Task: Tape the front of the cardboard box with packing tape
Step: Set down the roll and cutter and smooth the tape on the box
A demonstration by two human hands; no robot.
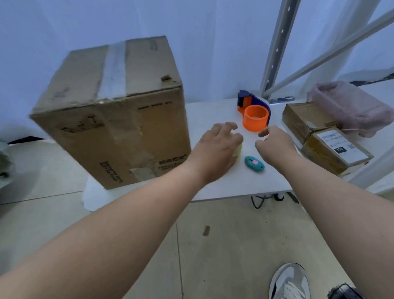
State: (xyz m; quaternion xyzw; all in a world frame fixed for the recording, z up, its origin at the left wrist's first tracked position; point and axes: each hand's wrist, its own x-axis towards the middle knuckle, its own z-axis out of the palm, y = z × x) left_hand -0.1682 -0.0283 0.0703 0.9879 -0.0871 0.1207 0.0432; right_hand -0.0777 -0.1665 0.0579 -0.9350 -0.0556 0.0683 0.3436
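A large cardboard box stands on the left part of the white table, with a strip of clear tape along its top seam. An orange and blue tape dispenser sits at the table's back, to the right of the box. My left hand hovers over a yellowish object that it mostly hides; its fingers are spread and I cannot tell whether it touches the object. My right hand is just in front of the dispenser, fingers apart, holding nothing.
A teal box cutter lies between my wrists on the table. Two taped brown parcels and a pink bag sit at the right. A grey metal rack frame rises behind. My shoe is on the tiled floor.
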